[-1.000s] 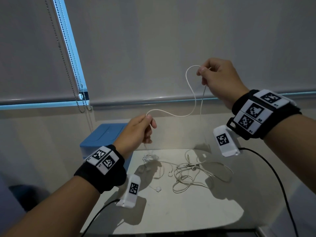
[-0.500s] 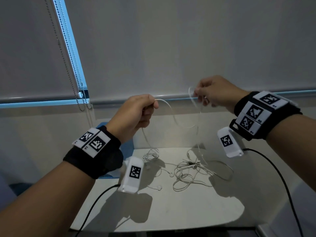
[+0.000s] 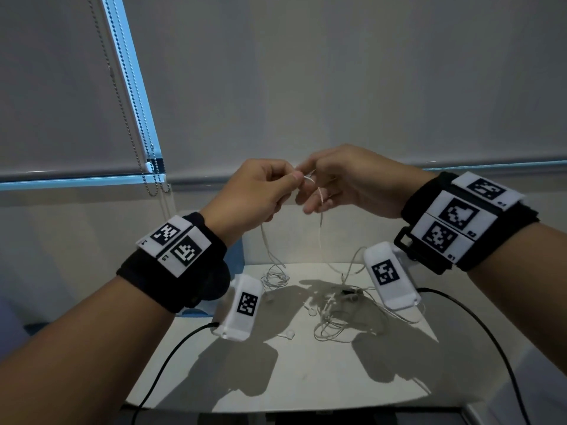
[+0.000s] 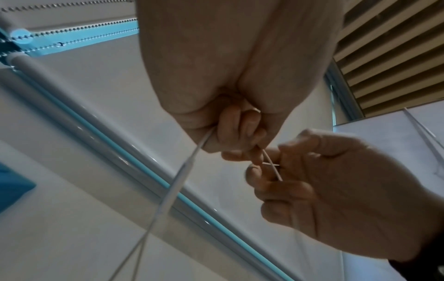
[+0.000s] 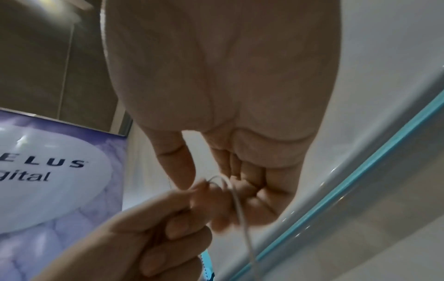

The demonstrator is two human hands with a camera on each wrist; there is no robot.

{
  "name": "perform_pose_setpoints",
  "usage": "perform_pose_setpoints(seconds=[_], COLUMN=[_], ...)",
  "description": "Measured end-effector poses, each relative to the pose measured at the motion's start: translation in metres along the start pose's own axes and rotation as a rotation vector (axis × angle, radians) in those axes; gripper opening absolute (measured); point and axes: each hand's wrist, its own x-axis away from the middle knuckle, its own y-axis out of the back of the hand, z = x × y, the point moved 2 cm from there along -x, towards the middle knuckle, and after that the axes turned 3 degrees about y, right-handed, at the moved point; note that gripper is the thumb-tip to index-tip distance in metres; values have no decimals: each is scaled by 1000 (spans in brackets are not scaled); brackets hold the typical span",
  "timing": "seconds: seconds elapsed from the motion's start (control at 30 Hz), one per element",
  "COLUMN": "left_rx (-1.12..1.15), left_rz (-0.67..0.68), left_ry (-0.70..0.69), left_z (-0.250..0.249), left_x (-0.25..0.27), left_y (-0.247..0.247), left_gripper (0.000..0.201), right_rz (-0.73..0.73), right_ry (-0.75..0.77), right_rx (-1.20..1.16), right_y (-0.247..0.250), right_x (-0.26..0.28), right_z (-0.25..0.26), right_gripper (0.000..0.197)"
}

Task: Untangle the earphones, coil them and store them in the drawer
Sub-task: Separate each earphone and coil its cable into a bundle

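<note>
Two hands meet in the air above the table, fingertips almost touching. Left hand has fingers curled, thumb and forefinger pinching the white earphone cable; left wrist view shows a strand also running out of the fist. Right hand pinches the same cable just beside it, its other fingers loosely bent, and a short loop arches between the two pinches. From there two strands hang down to the table. Most of the earphones lie in a loose tangled heap near the far edge, toward the far right corner, with a smaller bunch near the far left corner and two earbuds lying apart in front of the heap. Judged progress: early, untangling under way, only a short stretch lifted free. Coiling not yet started, storing not done. No drawer identifiable in view; blue box behind the left wrist, mostly hidden.
</note>
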Motion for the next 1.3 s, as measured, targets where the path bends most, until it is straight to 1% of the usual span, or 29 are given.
perform_pose_setpoints(seconds=[0.03, 0.07, 0.1, 0.17, 0.23, 0.3, 0.43, 0.53, 0.6, 0.67, 0.77, 0.83, 0.87, 0.97, 1.0, 1.07, 1.13, 1.23, 1.3], left_rx=[14, 32, 58, 114, 149, 177, 226, 252, 257, 252, 182, 133, 120, 134, 150, 169, 196, 254, 276], left_rz=[-3, -5, -3, 15, 43, 56, 68, 66, 61, 55, 65, 78, 81, 65, 55, 48, 65, 98, 115], left_ry=[-1, 2, 11, 24, 31, 43, 78, 92, 91, 92, 77, 67, 67, 78, 79, 75, 83, 123, 142], left_z=[-1, -1, -1, 2, 7, 13, 23, 25, 24, 22, 21, 22, 22, 23, 23, 25, 28, 33, 36], left_x=[0, 1, 1, 3, 7, 11, 15, 15, 15, 14, 12, 11, 11, 12, 13, 14, 16, 21, 24], left_y=[1, 3, 5, 10, 14, 16, 17, 18, 16, 13, 8, 4, 3, 5, 7, 13, 17, 17, 17], left_gripper=[27, 25, 24, 22, 25, 26, 28, 29, 29, 28, 28, 29, 30, 35, 35, 32, 31, 32, 33], right_rz=[23, 22, 6, -30, -74, -151, -355, -408, -380, -296, -137, -50, -36, -46, -49, -62, -134, -329, -433], right_ry=[2, 8, 29, 104, 165, 192, 162, 85, 23, -5, 73, 127, 151, 228, 243, 259, 265, 226, 187], right_rx=[30, 77, 131, 208, 218, 243, 301, 388, 413, 363, 272, 203, 199, 284, 310, 348, 365, 371, 397], right_y=[-4, -7, -8, -5, 0, 8, 28, 37, 37, 30, 11, -5, -12, -20, -20, -17, -12, 3, 13], right_x=[0, 0, 0, 0, 2, 2, -2, -3, -3, -3, -1, -3, -4, -7, -6, -4, -6, -14, -15], right_z=[1, 2, 1, 0, -1, -5, -23, -39, -46, -46, -33, -24, -20, -13, -11, -9, -11, -21, -29], right_gripper=[34, 23, 17, 19, 22, 20, 21, 23, 20, 13, 27, 27, 24, 12, 11, 19, 24, 27, 27])
